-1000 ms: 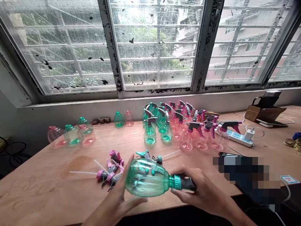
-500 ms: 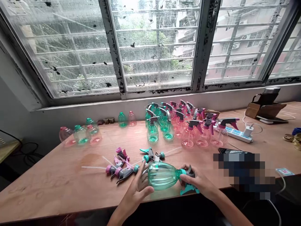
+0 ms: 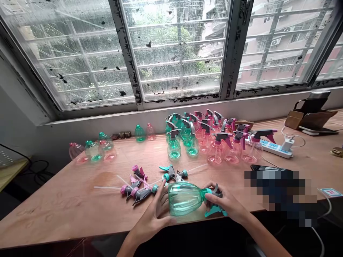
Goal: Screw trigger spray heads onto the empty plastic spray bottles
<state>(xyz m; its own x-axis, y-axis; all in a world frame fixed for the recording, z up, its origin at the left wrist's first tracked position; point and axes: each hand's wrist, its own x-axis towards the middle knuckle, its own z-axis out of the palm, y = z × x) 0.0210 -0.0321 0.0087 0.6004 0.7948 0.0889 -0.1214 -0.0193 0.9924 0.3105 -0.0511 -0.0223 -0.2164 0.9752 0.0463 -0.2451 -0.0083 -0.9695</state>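
A clear green spray bottle (image 3: 185,200) lies on its side in the air above the table's front edge, its base to the left. My right hand (image 3: 223,200) is wrapped round its neck and the teal-and-grey spray head, the teal trigger pointing down. My left hand (image 3: 155,210) is beside the base with fingers and thumb spread; whether the fingertips touch the bottle is hard to tell. Just beyond my left hand lie loose grey spray heads with pink collars (image 3: 134,191) and others with teal collars (image 3: 174,174), some with clear tubes.
Green spray bottles (image 3: 174,146) and pink spray bottles (image 3: 215,153) stand grouped at the back centre and right. Several headless bottles (image 3: 92,151) stand at the left. A power strip (image 3: 276,148), a phone (image 3: 270,173) and a brown box (image 3: 297,119) are on the right.
My left hand's thumb has moved down and left, off the bottle's side, so the hand is more widely spread. My right hand keeps its hold. The view has shifted slightly.
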